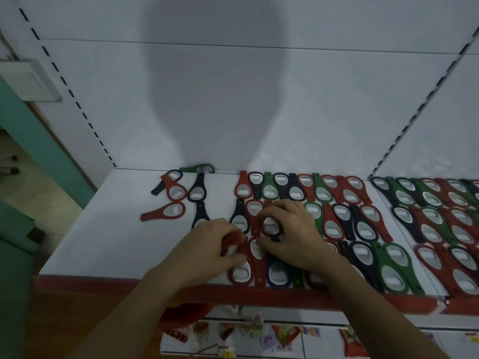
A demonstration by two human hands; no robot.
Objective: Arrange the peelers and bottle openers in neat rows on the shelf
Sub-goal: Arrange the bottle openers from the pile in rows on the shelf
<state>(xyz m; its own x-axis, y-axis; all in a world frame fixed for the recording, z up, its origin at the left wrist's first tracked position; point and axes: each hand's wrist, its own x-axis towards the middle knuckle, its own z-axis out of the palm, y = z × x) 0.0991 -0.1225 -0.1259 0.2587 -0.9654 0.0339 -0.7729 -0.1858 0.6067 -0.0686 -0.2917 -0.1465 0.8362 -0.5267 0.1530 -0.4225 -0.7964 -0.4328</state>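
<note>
Red, green and dark plastic bottle openers (337, 224) with steel-lined mouths lie flat on a white shelf (103, 242). They are packed head-to-tail in rows across its middle and right, while a few loose ones (176, 193) sit scattered well apart at the back left. A person leans in with both forearms over the shelf's red front edge (90, 283). The right hand (295, 229), wrist bent down, pinches the ring end of a red opener (270, 227) between thumb and curled fingers, over the middle row. The left hand (207, 247), knuckles up, curls round what looks like a bunch of red openers (232, 240), though blur hides the count. The pieces look light, stiff and flat, likely to skid on the smooth shelf and nudge their neighbours. The ring end or the narrow handle seems the surest place to take hold.
</note>
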